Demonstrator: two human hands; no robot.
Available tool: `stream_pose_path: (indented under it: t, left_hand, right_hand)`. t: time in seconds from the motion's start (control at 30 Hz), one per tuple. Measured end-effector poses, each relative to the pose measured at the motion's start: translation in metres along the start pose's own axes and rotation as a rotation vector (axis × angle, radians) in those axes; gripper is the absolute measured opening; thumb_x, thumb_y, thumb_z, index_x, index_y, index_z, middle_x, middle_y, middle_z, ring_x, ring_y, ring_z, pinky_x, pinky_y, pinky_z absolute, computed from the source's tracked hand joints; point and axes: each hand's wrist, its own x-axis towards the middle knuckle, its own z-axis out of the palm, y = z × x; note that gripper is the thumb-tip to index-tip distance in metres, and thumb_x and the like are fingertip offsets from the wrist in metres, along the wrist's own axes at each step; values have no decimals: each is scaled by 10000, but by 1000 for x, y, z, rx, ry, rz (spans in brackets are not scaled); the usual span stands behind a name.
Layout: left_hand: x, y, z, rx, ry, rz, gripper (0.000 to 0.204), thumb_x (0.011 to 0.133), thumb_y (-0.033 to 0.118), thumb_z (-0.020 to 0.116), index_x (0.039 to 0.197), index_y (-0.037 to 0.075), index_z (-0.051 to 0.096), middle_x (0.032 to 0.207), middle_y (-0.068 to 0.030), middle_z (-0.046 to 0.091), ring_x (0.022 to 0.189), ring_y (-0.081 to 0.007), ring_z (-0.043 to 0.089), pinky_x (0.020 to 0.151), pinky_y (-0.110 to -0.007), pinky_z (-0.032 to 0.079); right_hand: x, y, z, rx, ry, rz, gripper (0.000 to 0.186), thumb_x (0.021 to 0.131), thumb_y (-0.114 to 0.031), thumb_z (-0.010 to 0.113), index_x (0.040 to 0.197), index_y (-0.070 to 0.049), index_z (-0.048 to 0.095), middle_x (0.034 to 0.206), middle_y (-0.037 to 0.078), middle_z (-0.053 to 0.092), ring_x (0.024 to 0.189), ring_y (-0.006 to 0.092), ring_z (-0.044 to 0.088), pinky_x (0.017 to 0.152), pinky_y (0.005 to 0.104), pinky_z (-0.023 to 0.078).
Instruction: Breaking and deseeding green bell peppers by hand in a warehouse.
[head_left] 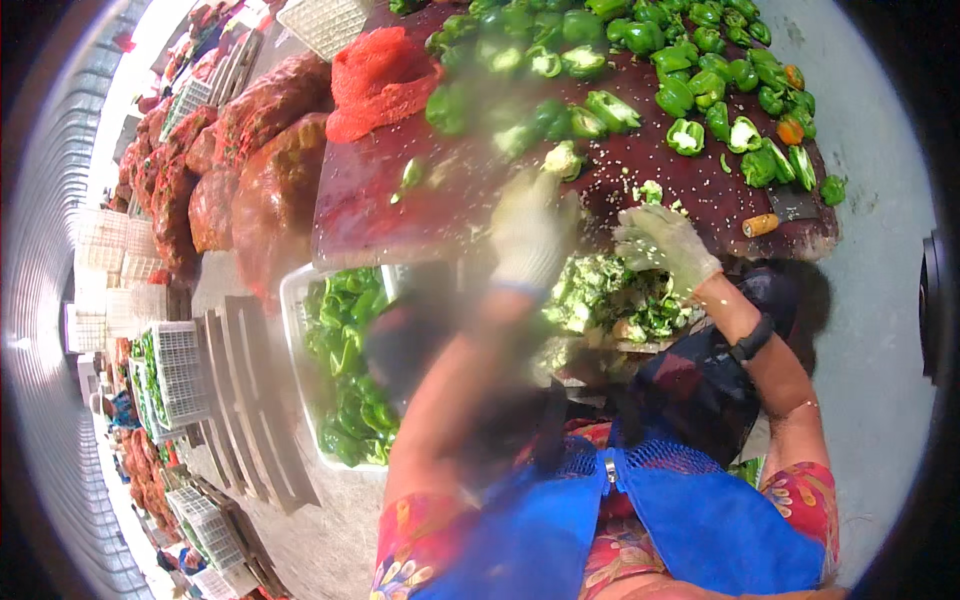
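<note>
My gloved right hand (pixel 660 243) sweeps pepper scraps (pixel 610 295) off the dark red desk (pixel 400 190), grip loose; my blurred left hand (pixel 528 228) I cannot tell. Many whole green peppers (pixel 690 60) remain far right; cut ones fill the white crate (pixel 345 360).

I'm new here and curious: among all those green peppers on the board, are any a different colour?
Yes: two small orange peppers near the board's far right edge, among the green peppers; everything else in the heap is green.

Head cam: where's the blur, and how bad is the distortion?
Head view: the gloved left hand and its forearm are motion-smeared; the gloved right hand is sharper; the dark red cutting table and white plastic crates bend toward the fisheye rim; black vignette surrounds the picture.
</note>
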Motion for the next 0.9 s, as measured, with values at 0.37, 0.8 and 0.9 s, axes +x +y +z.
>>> stream_pose_path:
  t: [0.37,0.8,0.9]
  left_hand:
    - [66,-30,86,-74,-123,-327,507,751,393,716,1062,0,633,985,-233,665,916,-326,660,798,-426,533]
    - [0,3,89,-762,-86,-346,521,871,115,640,1346,14,451,1211,-181,570,1037,-247,606,851,-337,545]
    - [-6,22,89,-968,-87,-418,542,867,110,636,1363,5,442,1264,-209,544,1106,-270,585,890,-342,533]
  right_hand:
    - [65,47,-15,411,-7,196,662,897,-470,603,1392,-71,418,1309,241,487,1105,327,553,828,455,531]
    - [59,38,10,-655,239,-678,678,924,-446,551,1423,-14,395,1342,240,527,1238,353,525,1030,371,421]
    - [59,38,0,-657,214,-575,637,928,-435,545,1422,-54,417,1346,221,531,1226,327,539,1020,366,429]
